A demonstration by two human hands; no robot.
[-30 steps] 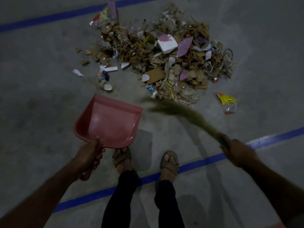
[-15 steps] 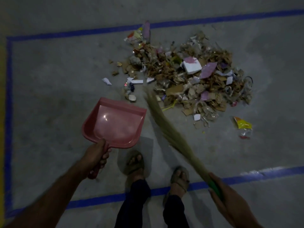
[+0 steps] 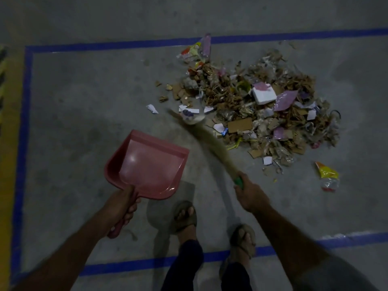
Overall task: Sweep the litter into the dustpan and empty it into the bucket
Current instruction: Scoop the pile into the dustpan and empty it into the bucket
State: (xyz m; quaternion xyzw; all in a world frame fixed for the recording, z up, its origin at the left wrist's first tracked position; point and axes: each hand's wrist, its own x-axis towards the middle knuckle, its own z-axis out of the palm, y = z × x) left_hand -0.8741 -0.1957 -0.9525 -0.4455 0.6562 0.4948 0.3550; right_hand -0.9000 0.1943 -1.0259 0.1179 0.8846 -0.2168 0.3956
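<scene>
A grey concrete floor [image 3: 84, 106] is filling the view, dim, with blue tape lines [image 3: 117, 46] marking out a rectangle on it. Inside that rectangle the litter pile [image 3: 262, 110] is sprawling across the far right part: torn cardboard, paper scraps, a white block, purple pieces, all heaped together. That pile is the landmark here.

The pink dustpan [image 3: 147, 164] is sitting on the near left side of the pile, well apart from it, its open mouth facing toward the heap and nothing lying inside it. The left hand [image 3: 121, 204] is wrapping its grip around the dustpan's handle, fingers curled under it.

The broom [image 3: 207, 141] is running diagonally along the pile's near-left edge, blurred, its straw tip reaching the white scraps at the heap's left fringe. The right hand [image 3: 251, 195] is closing its grip around the broom's green handle end, nearer to the person than the pile.

Two sandalled feet [image 3: 184, 215] are standing on the near side of the pile, between the two hands.

A yellow wrapper [image 3: 327, 174] is lying alone just off the pile's near right corner. A small white paper scrap [image 3: 152, 108] is sitting just off the pile's left edge.
</scene>
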